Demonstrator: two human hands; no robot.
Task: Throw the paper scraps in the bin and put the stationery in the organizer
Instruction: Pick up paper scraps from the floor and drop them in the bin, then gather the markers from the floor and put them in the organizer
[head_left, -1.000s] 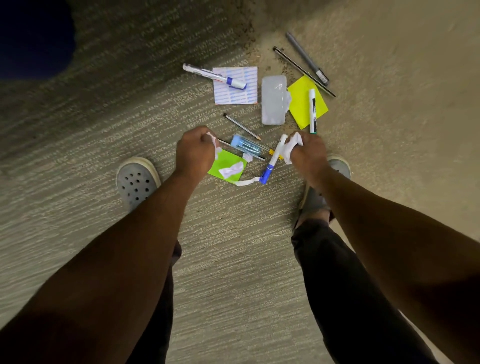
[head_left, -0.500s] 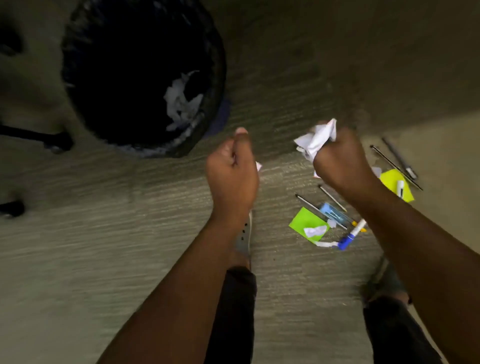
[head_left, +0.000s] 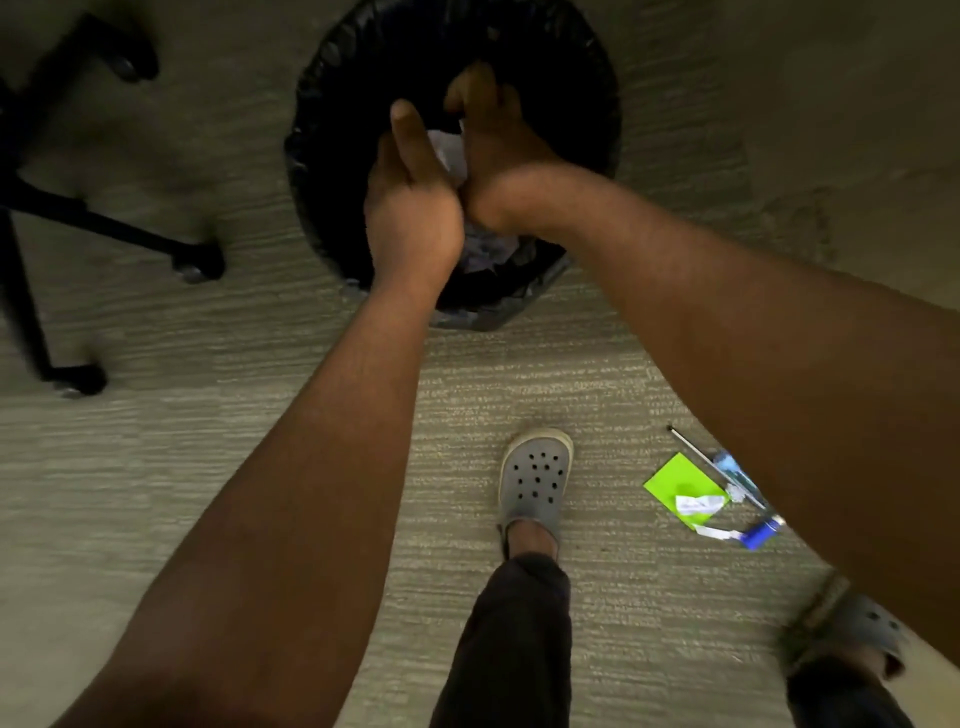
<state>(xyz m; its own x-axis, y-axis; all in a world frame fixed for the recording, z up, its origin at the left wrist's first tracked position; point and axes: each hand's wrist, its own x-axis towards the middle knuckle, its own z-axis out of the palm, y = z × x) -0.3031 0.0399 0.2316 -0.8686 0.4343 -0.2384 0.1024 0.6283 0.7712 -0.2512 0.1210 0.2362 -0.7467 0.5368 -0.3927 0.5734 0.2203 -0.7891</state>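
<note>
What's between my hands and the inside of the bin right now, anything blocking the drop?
Nothing visible. Both the left hand and the right hand are over the open mouth of the bin, which has no lid. Crumpled white paper shows between the hands, with only the black liner around it.
</note>
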